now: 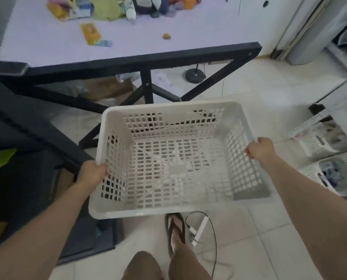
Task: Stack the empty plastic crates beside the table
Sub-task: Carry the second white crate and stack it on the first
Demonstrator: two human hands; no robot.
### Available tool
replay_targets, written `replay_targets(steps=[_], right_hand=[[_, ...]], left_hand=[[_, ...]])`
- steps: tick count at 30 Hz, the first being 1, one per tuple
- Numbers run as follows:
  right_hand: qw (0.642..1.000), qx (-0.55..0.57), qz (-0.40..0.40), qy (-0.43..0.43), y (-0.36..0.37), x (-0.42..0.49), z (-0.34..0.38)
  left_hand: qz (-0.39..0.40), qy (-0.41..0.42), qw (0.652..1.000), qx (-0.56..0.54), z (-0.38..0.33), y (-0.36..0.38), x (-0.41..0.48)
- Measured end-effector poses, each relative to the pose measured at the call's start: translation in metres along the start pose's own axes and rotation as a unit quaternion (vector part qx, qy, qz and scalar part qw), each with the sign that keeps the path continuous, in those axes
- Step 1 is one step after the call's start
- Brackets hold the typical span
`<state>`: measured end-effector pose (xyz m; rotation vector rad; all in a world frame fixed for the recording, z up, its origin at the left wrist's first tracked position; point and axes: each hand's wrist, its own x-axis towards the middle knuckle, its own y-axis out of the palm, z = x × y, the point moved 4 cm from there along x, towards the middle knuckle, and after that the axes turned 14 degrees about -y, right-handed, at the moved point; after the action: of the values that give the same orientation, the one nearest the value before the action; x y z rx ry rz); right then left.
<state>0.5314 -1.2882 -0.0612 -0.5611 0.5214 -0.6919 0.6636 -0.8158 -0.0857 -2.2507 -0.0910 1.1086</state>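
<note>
An empty white plastic crate (174, 207) with perforated walls and floor hangs above the tiled floor, just in front of the table. My left hand (93, 171) grips its left rim near the front corner. My right hand (260, 148) grips the right rim halfway along. The crate tilts slightly, its near edge lower. The table (128, 63) has a pale top and a black frame with crossed legs. At the right, two more white crates (318, 142) (334, 176) stand on the floor with things inside them.
Packets, bottles and clutter (112, 9) lie on the far part of the tabletop. A black lamp base (194, 74) stands under the table. A white power strip with a black cable (199, 231) lies by my sandalled foot (175, 229). Dark furniture (27, 158) fills the left.
</note>
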Motion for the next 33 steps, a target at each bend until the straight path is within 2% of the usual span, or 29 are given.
replay_targets(steps=[7,12,18,22,25,30,33], right_hand=[[0.997,-0.041,0.056,0.022,0.072,0.113,0.004],[0.992,-0.075,0.094,0.032,0.144,0.197,-0.02],[0.99,-0.08,0.092,0.069,0.207,0.254,-0.05],[0.991,-0.069,0.068,0.089,0.222,0.273,-0.068],[0.991,-0.081,0.05,0.099,0.221,0.281,-0.069],[0.965,-0.221,0.119,0.074,0.204,0.26,-0.033],[0.956,-0.245,0.149,0.062,0.186,0.235,-0.005]], left_hand=[[0.008,-0.06,0.998,0.033,-0.04,0.033,0.085],[0.029,-0.054,0.997,0.042,-0.054,0.068,0.171],[0.044,-0.073,0.995,0.056,-0.058,0.107,0.242],[0.055,-0.09,0.992,0.067,-0.059,0.128,0.262],[0.05,-0.11,0.992,0.036,-0.063,0.135,0.268],[0.034,-0.119,0.987,0.099,-0.091,0.126,0.245],[0.013,-0.077,0.987,0.143,-0.118,0.108,0.213]])
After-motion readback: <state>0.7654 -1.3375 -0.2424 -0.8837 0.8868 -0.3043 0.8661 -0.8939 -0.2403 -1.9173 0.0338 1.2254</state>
